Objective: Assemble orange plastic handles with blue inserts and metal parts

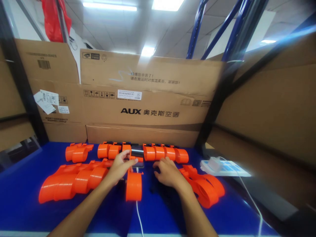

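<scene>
Here, left hand (pixel 120 165) on phone (pixel 137 154)

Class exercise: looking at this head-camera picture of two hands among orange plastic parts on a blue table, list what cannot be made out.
- Head view: phone screen content, too small, partly covered by the left hand.
- What lies under the right hand: dark, hidden by the palm.
- White cable: end cut off by the bottom edge.
- Right-side cardboard: blurred.
</scene>
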Available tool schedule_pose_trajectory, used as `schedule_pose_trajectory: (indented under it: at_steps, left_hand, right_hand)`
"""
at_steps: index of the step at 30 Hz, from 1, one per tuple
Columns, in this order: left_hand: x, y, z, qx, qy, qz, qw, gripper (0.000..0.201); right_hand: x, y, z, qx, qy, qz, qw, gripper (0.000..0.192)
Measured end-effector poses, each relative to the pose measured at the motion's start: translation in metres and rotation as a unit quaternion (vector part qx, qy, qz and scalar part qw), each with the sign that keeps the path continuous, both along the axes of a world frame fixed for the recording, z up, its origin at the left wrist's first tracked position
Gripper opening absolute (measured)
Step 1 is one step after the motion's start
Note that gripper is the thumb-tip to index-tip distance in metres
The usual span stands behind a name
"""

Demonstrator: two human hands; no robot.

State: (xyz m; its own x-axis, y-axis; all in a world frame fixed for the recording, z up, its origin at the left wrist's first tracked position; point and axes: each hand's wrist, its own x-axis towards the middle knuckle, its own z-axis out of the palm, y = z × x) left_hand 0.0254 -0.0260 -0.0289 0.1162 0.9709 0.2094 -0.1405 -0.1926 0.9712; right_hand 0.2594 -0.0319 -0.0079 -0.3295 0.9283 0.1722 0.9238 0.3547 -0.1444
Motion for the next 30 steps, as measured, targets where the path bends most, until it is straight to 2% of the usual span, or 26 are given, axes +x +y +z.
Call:
schedule_pose_trajectory:
  at_steps: [4,7,9,11,14,18,24,30]
  left_hand:
    - [0.001,-0.001,0.001,0.014,0.007,-0.009,1.0,0.042]
    - [0.002,-0.003,0.003,0.017,0.014,-0.019,1.0,0.038]
    - [0.002,-0.004,0.004,0.016,0.012,-0.018,1.0,0.039]
    - [0.003,-0.004,0.004,0.016,0.009,-0.019,1.0,0.039]
    - [0.003,-0.004,0.003,0.017,0.007,-0.018,1.0,0.041]
    - [0.003,-0.003,0.003,0.024,0.018,-0.02,0.999,0.041]
    - [0.003,-0.003,0.002,0.027,0.016,-0.019,0.999,0.04]
    - [0.004,-0.003,0.001,0.041,0.007,-0.032,0.999,0.039]
  right_hand:
    - [0.001,-0.003,0.002,-0.031,-0.005,0.026,0.999,0.035]
    - [-0.003,-0.002,-0.001,-0.065,-0.03,0.02,0.997,0.048]
    - [-0.006,-0.001,-0.004,-0.072,-0.037,0.016,0.997,0.047]
    - [-0.009,0.001,-0.006,-0.066,-0.034,0.02,0.997,0.038]
    - [-0.01,0.002,-0.01,-0.05,-0.028,0.033,0.998,0.024]
    - [-0.012,0.005,-0.013,-0.02,-0.025,0.062,0.998,0.016]
    - [-0.017,0.016,-0.011,0.063,0.03,0.094,0.993,0.01]
    - [-0.031,0.026,-0.007,0.148,0.083,0.069,0.983,0.011]
